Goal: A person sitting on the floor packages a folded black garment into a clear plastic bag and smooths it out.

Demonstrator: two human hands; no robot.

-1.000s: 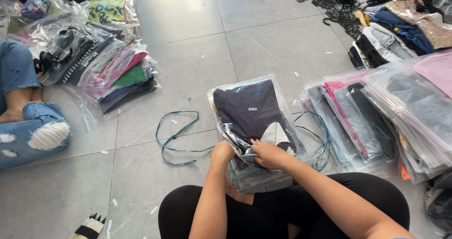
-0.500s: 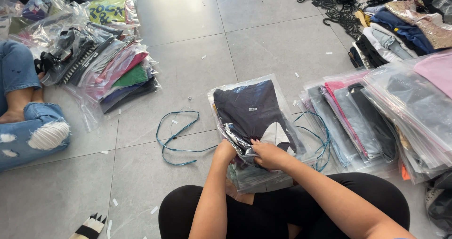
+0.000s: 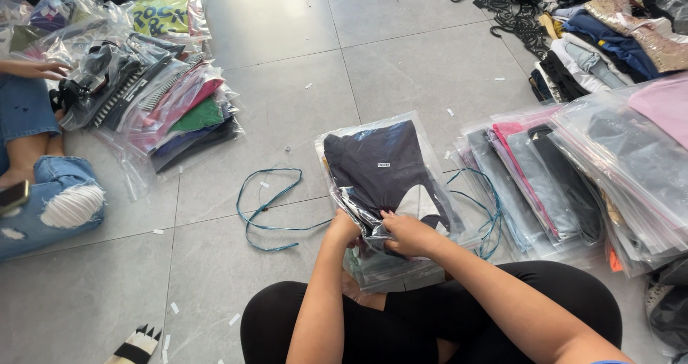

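Down on the grey tiled floor [image 3: 401, 41], seen from the head camera, a person sits cross-legged with both hands at the near end of a clear bag [image 3: 387, 185] that holds a folded dark garment [image 3: 373, 167]. The bag lies flat on the floor just ahead of the knees, its far end pointing away, on top of a few more bagged pieces, so the open mouth faces the sitter and is easy to work.

The left hand [image 3: 344, 229] is curled shut, pinching the plastic at the bag's near left edge; it seems to be there to keep the film taut. The right hand [image 3: 410, 233] is also closed, fingers bent over the crumpled plastic mouth beside a pale patch of the garment, gripping film rather than cloth as far as I can tell.

A thin blue cord [image 3: 269, 206] trails loose on the tiles to the left of the bag, apart from it. By the floor's right edge bagged clothes [image 3: 573, 170] are stacked in an overlapping fan, within arm's reach. Toward the far left corner sits another heap of bags [image 3: 161, 99], beside a second person in torn jeans [image 3: 54, 199], whose hand [image 3: 39, 69] rests at that heap. Unbagged clothes [image 3: 609, 34] are piled in the far right corner.
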